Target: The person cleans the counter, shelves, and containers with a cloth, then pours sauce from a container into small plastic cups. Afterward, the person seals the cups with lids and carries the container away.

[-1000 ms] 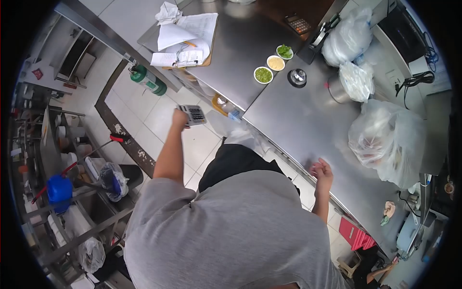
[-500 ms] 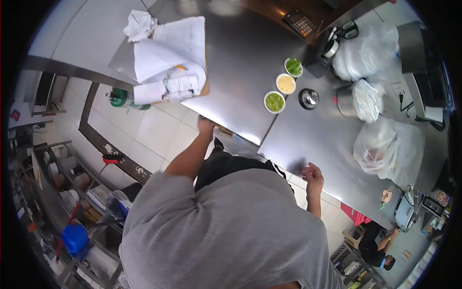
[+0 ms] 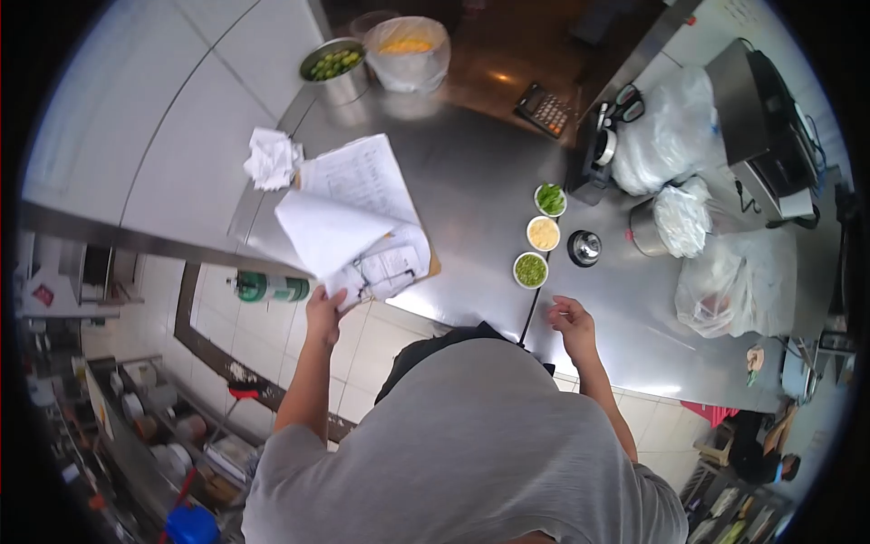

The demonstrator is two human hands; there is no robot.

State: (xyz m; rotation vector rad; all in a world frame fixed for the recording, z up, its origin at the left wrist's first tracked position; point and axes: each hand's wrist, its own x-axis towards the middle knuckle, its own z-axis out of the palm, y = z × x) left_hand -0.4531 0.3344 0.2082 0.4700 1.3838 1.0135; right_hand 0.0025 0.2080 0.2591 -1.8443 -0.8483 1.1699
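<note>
My left hand [image 3: 324,315] is at the counter's front edge, its fingers closed on the lower left corner of the papers [image 3: 331,231]. These papers lie on a brown clipboard [image 3: 433,266], with one sheet curled over. Above the steel counter [image 3: 471,181], my right hand [image 3: 573,325] hangs with loosely bent fingers apart, holding nothing. Just beyond it stands a bowl of chopped greens [image 3: 530,270], in a row with a bowl of pale yellow bits [image 3: 543,234] and a bowl of green leaves [image 3: 549,199]. A round dark and silver object [image 3: 584,247] stands beside them.
A metal pot of green pieces [image 3: 340,72] and a bagged yellow food container [image 3: 408,54] stand at the back. Crumpled paper [image 3: 272,159] and a calculator [image 3: 544,110] lie on the surface. Plastic bags [image 3: 739,281] are at right; a person [image 3: 757,453] is at lower right.
The view has turned and now shows more of the counter's back. My left hand has moved from over the floor to the papers; the calculator it held is out of sight. My right hand stays open.
</note>
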